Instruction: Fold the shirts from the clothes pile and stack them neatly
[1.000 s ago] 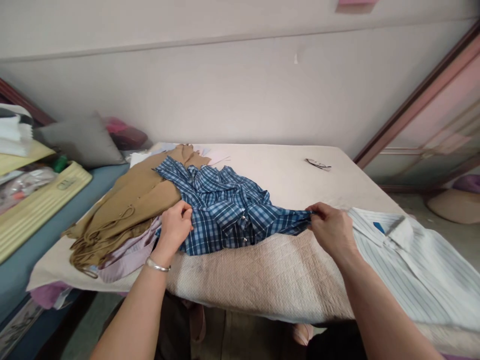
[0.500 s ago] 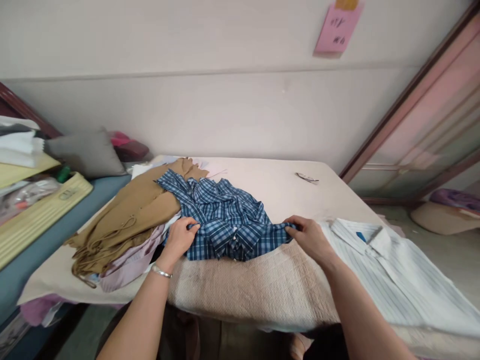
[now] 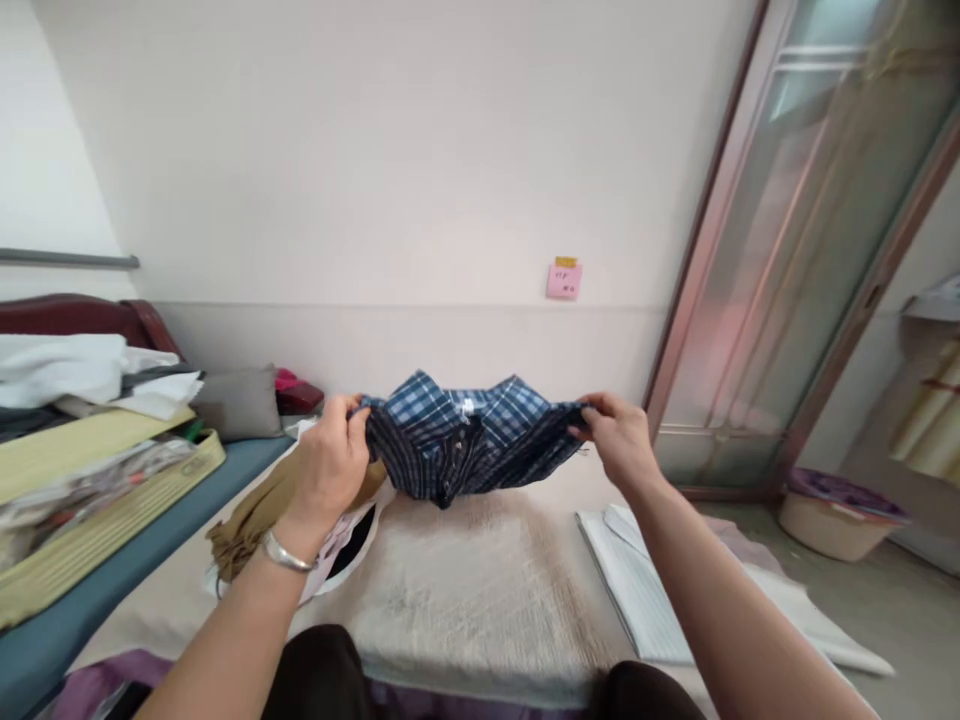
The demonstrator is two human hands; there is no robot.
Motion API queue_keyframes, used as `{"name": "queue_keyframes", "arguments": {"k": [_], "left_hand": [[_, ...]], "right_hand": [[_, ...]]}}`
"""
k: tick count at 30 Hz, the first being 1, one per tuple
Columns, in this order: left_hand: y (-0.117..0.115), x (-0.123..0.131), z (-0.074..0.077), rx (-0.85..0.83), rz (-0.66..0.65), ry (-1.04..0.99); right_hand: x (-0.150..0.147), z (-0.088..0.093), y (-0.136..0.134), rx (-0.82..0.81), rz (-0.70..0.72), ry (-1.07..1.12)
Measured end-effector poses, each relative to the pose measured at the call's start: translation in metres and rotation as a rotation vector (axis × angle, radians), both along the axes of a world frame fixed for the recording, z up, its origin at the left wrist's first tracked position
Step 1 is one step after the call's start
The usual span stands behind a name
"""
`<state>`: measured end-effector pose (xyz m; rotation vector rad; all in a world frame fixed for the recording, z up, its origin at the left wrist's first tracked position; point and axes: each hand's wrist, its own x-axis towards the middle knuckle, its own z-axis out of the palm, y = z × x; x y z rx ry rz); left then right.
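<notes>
A blue plaid shirt (image 3: 510, 415) hangs stretched between my hands above the table, its collar up and its body bunched and dark below. My left hand (image 3: 334, 455), with a silver bangle at the wrist, pinches one shoulder. The other shoulder is gripped by my right hand (image 3: 619, 435). Brown cloth (image 3: 262, 505) and pale pink cloth lie in a heap near my left forearm, partly hidden by it. Under my right forearm rests a white striped shirt (image 3: 637, 580), partly covered by the arm.
The beige covered table (image 3: 480, 590) stands against a white wall with a pink note (image 3: 564, 280). At left, a yellow box (image 3: 112, 520) and a grey pillow (image 3: 238, 400) sit on a blue surface. A lined bin (image 3: 836, 515) stands on the floor at right, by a sliding door.
Both hands have lifted the plaid shirt off the table by its shoulders, and it now hangs between them. My view has tilted up, showing more wall and door.
</notes>
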<state>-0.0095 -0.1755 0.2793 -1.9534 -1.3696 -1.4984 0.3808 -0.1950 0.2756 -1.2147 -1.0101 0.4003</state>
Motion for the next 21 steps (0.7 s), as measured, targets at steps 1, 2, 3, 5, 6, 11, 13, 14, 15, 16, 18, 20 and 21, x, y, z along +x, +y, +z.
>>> {"name": "queue_keyframes", "arguments": {"k": [1,2,3,5,6,11,13,14,15,16,18,20,21], "left_hand": [[-0.007,-0.001,0.027,0.059,0.022,0.011],[-0.014,-0.002,0.051,0.109,0.045,0.021],[-0.021,-0.003,0.072,0.152,0.067,0.032],[-0.033,-0.006,0.106,0.217,0.109,0.044],[-0.038,-0.008,0.119,0.24,0.126,0.046],[-0.063,-0.021,0.162,0.319,0.199,0.052],[-0.073,-0.026,0.17,0.333,0.254,0.072],[-0.079,-0.028,0.173,0.339,0.28,0.086],[-0.084,-0.03,0.175,0.344,0.302,0.103],[-0.089,-0.032,0.176,0.349,0.318,0.122],[-0.095,-0.035,0.177,0.346,0.34,0.161],[-0.091,-0.036,0.174,0.304,0.356,0.196],[-0.085,-0.036,0.17,0.265,0.358,0.214]], "right_hand": [[-0.001,0.026,-0.004,0.041,0.005,0.019],[-0.001,0.051,-0.008,0.08,0.0,0.011],[-0.002,0.074,-0.013,0.118,-0.019,-0.026],[-0.002,0.114,-0.026,0.186,-0.102,-0.17],[-0.003,0.13,-0.033,0.218,-0.164,-0.261],[-0.008,0.186,-0.074,0.316,-0.431,-0.643],[-0.01,0.199,-0.091,0.319,-0.45,-0.724],[-0.011,0.205,-0.1,0.319,-0.453,-0.756],[-0.012,0.21,-0.108,0.32,-0.459,-0.784],[-0.012,0.214,-0.115,0.317,-0.466,-0.814],[-0.009,0.221,-0.125,0.284,-0.478,-0.89],[-0.001,0.223,-0.126,0.177,-0.434,-0.97],[0.005,0.221,-0.121,0.105,-0.396,-1.002]]}}
